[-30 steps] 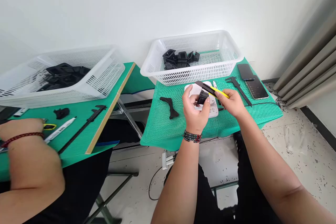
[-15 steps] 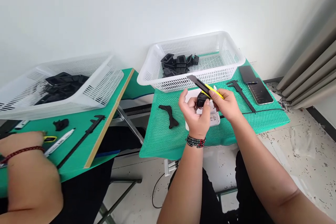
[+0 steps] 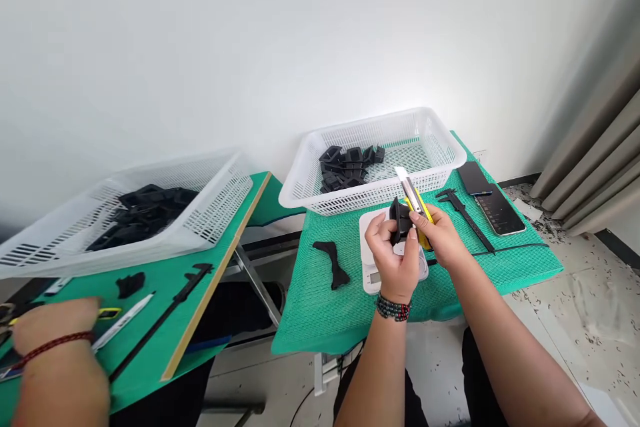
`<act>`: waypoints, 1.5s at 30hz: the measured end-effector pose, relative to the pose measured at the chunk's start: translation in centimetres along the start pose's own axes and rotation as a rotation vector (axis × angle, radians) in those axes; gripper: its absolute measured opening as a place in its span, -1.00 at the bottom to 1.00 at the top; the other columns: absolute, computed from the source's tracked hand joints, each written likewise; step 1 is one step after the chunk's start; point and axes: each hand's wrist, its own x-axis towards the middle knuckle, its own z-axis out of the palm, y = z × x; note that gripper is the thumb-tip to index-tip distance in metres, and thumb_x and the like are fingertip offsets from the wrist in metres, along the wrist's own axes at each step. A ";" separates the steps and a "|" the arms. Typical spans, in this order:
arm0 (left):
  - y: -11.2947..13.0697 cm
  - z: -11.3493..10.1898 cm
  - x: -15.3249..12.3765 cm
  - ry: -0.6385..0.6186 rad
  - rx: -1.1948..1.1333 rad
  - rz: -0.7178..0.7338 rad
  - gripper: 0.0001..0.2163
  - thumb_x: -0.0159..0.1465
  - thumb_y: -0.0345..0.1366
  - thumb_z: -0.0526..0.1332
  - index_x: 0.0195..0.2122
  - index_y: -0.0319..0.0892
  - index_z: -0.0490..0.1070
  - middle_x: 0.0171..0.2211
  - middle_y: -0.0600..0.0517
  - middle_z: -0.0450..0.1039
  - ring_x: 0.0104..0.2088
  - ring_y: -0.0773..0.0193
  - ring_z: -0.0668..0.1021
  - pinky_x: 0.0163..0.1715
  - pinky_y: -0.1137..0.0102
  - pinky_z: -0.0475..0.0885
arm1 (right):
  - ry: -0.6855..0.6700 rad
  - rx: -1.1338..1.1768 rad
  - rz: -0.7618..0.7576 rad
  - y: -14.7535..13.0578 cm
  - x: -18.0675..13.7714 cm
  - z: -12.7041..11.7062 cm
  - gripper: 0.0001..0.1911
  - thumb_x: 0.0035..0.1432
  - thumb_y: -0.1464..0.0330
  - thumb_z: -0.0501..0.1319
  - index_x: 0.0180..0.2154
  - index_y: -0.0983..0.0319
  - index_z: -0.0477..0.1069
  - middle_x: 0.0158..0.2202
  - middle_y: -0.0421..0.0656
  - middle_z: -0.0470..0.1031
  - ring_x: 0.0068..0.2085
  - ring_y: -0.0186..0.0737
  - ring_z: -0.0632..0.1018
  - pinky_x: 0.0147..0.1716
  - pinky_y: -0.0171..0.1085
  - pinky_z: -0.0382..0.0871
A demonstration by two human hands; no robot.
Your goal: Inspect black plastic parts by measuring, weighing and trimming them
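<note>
My left hand (image 3: pixel 393 257) has its fingers wrapped round a small black plastic part (image 3: pixel 400 221) with a flat rim. In my right hand (image 3: pixel 440 233) is a yellow utility knife (image 3: pixel 419 207), its blade out and tilted up toward the basket. The knife lies close against the part's right side; whether the blade touches it I cannot tell. Both hands are above a white kitchen scale (image 3: pixel 369 257), which they partly cover. Left of the scale a curved black piece (image 3: pixel 333 265) rests on the green mesh cloth (image 3: pixel 310 307).
Behind the hands stands a white basket (image 3: pixel 360 201) with several black parts. To the right lie a black caliper (image 3: pixel 467 220) and a phone (image 3: pixel 501 210). On the left table are another basket (image 3: pixel 220 213), a caliper (image 3: pixel 165 313), a marker (image 3: pixel 124 321) and a co-worker's arm (image 3: pixel 63 353).
The knife's blade has swung from pointing left to pointing more upward. The black part has turned in my left hand, whose fingers have closed further. The view has tilted up; the co-worker's arm has shifted.
</note>
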 end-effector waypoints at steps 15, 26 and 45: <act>-0.3 -0.3 1.2 0.025 0.079 -0.102 -0.74 0.42 -0.18 0.22 0.09 -0.10 0.35 -0.01 -0.14 0.50 -0.03 0.15 0.62 -0.01 0.23 0.56 | 0.029 -0.190 -0.087 1.5 1.8 0.2 -0.49 -0.07 -0.06 0.46 -0.45 0.16 0.31 -0.60 -0.30 0.32 -0.61 -0.32 0.35 -0.61 -0.28 0.27; -1.0 -0.4 1.6 0.132 -0.111 -0.247 -0.65 0.41 -0.04 0.22 0.10 -0.12 0.35 -0.14 -0.10 0.55 -0.11 0.20 0.63 -0.07 0.32 0.54 | 0.449 -0.493 -0.364 1.5 2.3 -3.1 -0.56 0.04 0.00 0.41 -0.44 0.17 0.34 -0.55 -0.27 0.36 -0.51 -0.26 0.41 -0.47 -0.25 0.28; -0.3 -4.0 4.3 0.359 -0.808 -0.996 -0.88 0.27 -0.37 0.26 -0.18 -0.12 0.51 -0.28 0.01 0.58 -0.41 0.28 0.60 -0.50 0.45 0.52 | -0.067 -1.133 -0.438 1.2 0.7 -3.5 -0.91 0.13 0.37 0.17 -0.43 0.18 0.31 -0.48 -0.19 0.45 -0.44 -0.25 0.38 -0.43 -0.30 0.07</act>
